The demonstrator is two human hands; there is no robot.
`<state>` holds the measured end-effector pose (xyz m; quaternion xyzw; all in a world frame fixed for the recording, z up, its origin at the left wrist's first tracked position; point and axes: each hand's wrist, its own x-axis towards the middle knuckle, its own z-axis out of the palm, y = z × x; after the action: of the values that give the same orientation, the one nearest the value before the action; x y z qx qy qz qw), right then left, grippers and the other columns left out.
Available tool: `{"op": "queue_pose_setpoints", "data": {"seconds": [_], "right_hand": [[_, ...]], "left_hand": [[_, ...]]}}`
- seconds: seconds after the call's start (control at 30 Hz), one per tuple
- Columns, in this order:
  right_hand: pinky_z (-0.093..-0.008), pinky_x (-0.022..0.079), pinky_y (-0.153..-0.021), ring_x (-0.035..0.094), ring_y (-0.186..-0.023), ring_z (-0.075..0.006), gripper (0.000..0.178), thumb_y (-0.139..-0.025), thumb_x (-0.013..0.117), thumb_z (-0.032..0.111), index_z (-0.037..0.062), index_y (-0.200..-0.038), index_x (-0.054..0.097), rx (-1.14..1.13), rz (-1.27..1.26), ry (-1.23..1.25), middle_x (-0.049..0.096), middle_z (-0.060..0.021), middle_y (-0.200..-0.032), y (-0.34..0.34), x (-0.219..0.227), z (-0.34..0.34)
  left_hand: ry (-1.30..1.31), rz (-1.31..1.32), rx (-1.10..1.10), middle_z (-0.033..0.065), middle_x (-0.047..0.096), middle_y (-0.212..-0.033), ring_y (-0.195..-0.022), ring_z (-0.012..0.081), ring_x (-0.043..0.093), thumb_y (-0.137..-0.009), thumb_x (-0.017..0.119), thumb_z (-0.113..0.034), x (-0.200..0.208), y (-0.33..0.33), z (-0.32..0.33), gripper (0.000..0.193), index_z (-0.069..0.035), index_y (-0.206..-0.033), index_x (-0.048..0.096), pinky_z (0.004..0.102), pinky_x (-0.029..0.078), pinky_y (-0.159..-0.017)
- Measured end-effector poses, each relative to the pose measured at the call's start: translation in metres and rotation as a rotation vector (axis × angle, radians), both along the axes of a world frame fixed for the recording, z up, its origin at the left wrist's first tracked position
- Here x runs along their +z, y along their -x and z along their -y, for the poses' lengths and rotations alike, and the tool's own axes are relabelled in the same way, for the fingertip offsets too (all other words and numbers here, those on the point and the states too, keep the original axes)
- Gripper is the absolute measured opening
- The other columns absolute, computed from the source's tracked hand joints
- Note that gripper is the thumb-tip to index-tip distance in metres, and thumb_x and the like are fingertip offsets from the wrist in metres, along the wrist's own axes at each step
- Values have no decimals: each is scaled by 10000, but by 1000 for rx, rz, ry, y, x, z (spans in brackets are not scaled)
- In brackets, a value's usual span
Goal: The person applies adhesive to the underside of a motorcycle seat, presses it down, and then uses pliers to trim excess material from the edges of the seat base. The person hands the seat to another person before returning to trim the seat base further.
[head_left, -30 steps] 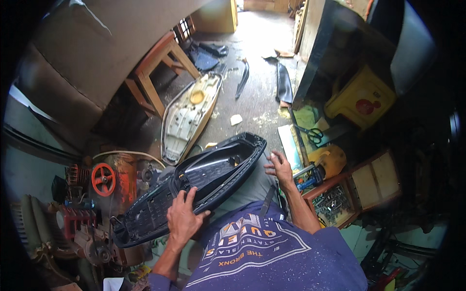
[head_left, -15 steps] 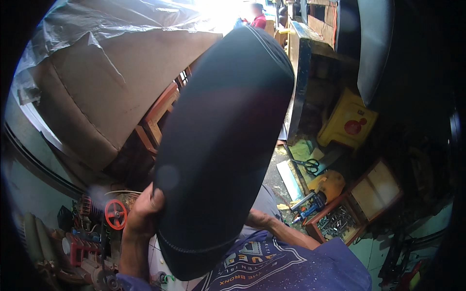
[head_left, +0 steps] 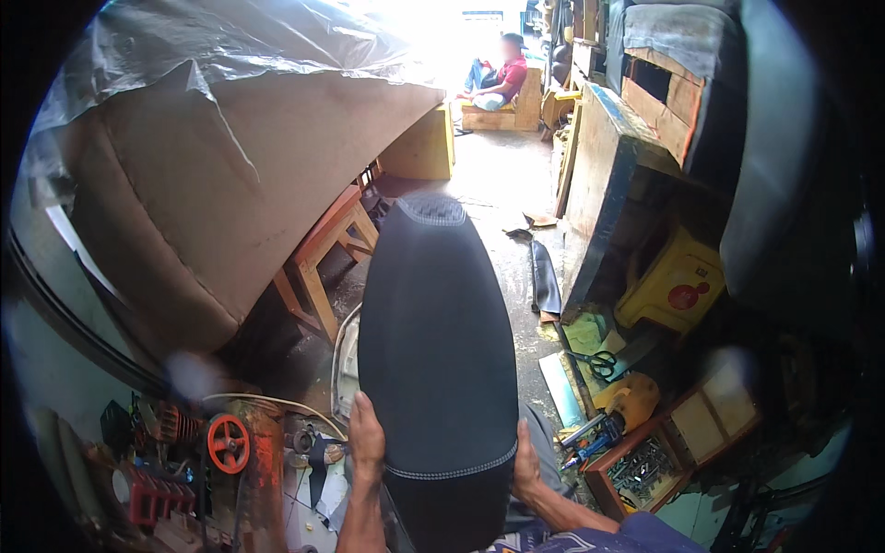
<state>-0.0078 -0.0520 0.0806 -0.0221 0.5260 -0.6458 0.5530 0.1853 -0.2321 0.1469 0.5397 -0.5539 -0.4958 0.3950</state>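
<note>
Black seat held lengthwise between two hands, in front of the body.
Its left edge is gripped by the left hand and its right edge by the right hand, both near the lower end, with a band of pale stitching running between them. Part of the fingers is hidden by the seat; whether those are spread or pressed together cannot be told.

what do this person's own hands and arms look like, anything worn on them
The left hand and right hand wear no gloves. The left forearm and right forearm look bare; a dark purple-blue sleeve covers the right arm higher up.
</note>
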Motion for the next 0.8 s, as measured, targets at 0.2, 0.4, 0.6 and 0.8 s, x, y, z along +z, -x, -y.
{"op": "queue_pose_setpoints", "data": {"seconds": [0.2,0.4,0.6,0.8], "right_hand": [[-359,403,-1103,586,-1253,-291,834,-1102,283,614,-118,-1376,574,45,-350,-272,648,-200,-1359,-4,67,-18],[-360,416,-1097,595,-1258,-297,858,-1083,284,655,-88,-1368,603,-83,-369,-200,670,-200,-1331,-15,242,-11],[-378,449,-1088,589,-1260,-288,876,-1071,275,685,-56,-1462,530,-48,-42,-113,608,-171,-1416,-23,407,31],[-356,553,-956,666,-1091,-231,743,-1101,264,625,17,-1397,572,-13,-122,-2,673,-133,-1255,-24,493,75]], "left_hand": [[-226,63,-46,296,641,-1344,-1273,410,605,-1121,293,-524,26,-3,11,730,98,-1386,567,442,462,-1066],[-82,-37,-45,225,692,-1096,-1040,313,642,-1132,343,-479,220,-3,8,652,95,-1196,646,405,488,-951],[18,-49,-78,123,645,-951,-895,218,584,-1133,387,-436,448,-28,26,548,54,-1059,622,370,471,-848],[140,-139,-35,22,499,-802,-780,129,465,-1141,384,-415,569,-41,35,524,22,-905,549,323,427,-726]]}}
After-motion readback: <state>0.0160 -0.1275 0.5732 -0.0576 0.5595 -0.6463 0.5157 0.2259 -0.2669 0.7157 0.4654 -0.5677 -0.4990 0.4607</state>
